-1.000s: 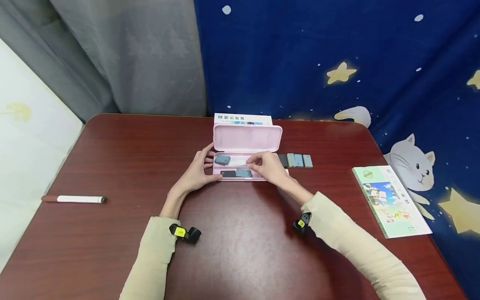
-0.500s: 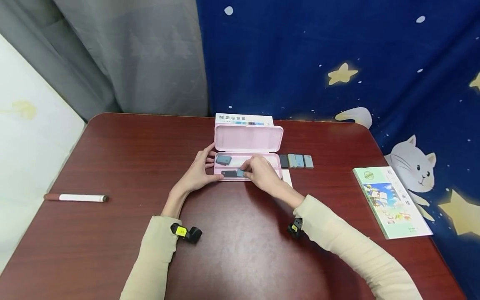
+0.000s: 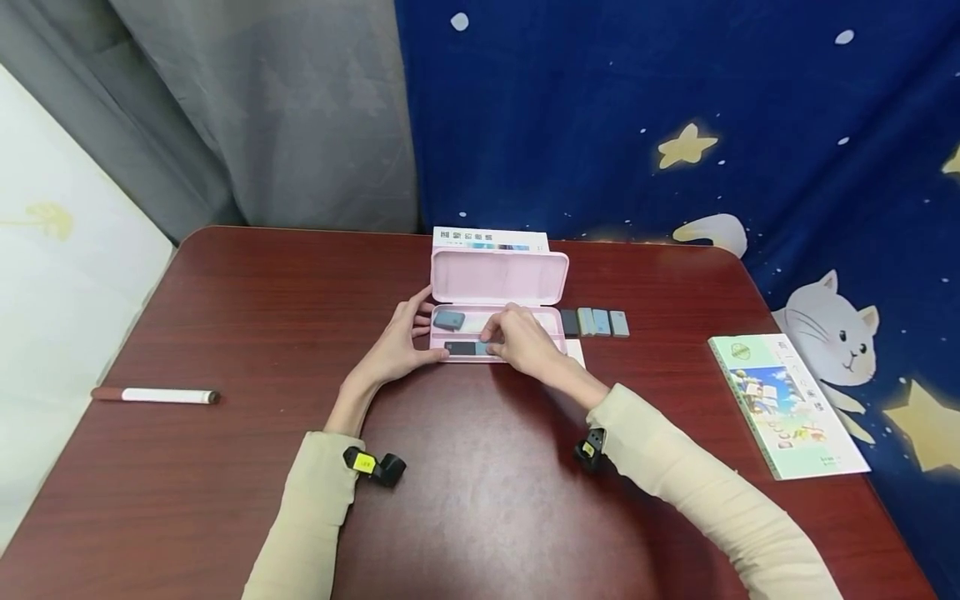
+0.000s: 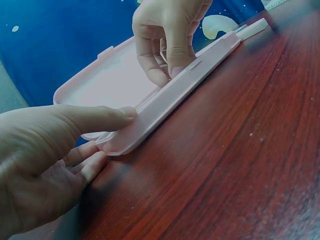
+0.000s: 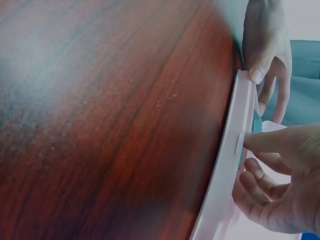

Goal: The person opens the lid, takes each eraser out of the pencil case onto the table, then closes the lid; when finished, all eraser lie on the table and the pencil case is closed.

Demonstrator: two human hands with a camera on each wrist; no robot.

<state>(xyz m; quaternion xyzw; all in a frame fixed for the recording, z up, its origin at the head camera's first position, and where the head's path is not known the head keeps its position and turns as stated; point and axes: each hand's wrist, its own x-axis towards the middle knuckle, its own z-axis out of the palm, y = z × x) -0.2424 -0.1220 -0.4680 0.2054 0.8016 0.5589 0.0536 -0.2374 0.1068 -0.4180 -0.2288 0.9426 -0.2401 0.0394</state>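
A pink pencil case (image 3: 498, 277) lies open on the table, its lid raised at the back. My left hand (image 3: 393, 342) grips its left end; in the left wrist view the thumb lies on the front wall and the fingers are at the end. My right hand (image 3: 521, 342) reaches into the front compartment and pinches a small blue-grey rectangular block (image 3: 482, 348), mostly hidden by the fingertips. A black block (image 3: 460, 347) lies directly left of it in the same compartment. Another blue-grey block (image 3: 449, 320) sits at the left of the back compartment.
Several small blocks (image 3: 602, 322) stand in a row just right of the case. A white flat piece (image 3: 574, 350) sticks out at its right end. A white box or book (image 3: 491, 238) is behind the lid. A marker (image 3: 156, 395) lies far left, a book (image 3: 787, 406) far right.
My right hand has moved from the back compartment to the front one, where it now pinches the blue-grey block beside the black one. The left hand keeps its place on the case.
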